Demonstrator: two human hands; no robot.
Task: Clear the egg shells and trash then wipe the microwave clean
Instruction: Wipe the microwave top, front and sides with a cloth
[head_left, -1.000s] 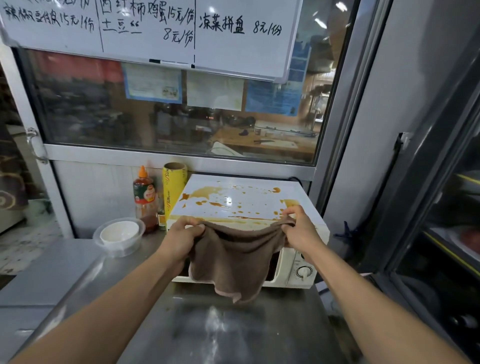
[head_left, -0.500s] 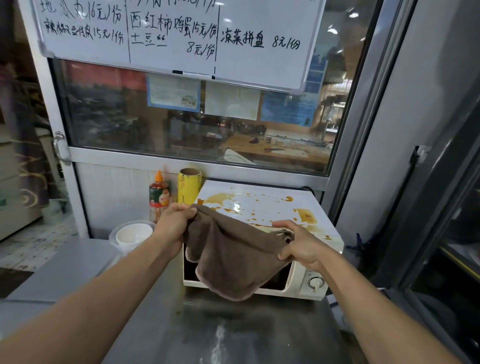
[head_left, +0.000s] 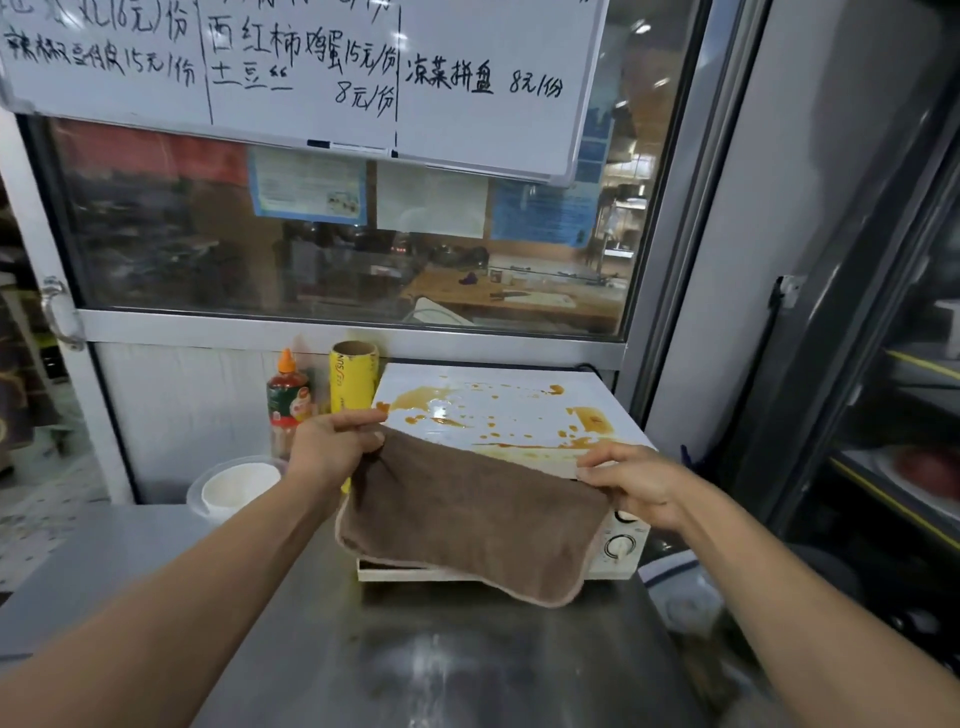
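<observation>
A white microwave (head_left: 519, 410) stands on the steel counter, its top spattered with brown sauce stains. In front of it a brown cloth (head_left: 467, 514) is stretched flat and hides most of the door. My left hand (head_left: 332, 447) pinches the cloth's upper left corner beside the microwave's left edge. My right hand (head_left: 639, 478) pinches the upper right corner at the microwave's front right edge, above the control dials (head_left: 618, 545). No egg shells or trash show on the microwave top.
Left of the microwave stand a yellow roll of wrap (head_left: 353, 384), a sauce bottle (head_left: 288, 405) and a clear tub holding a white bowl (head_left: 236, 486). The steel counter (head_left: 441, 665) lies in front. A glass window and whiteboard are behind, a dark cabinet at the right.
The cloth, hanging bunched a second ago, is now spread flatter between my hands. My left hand rose slightly and my right hand dropped toward the microwave's front right edge.
</observation>
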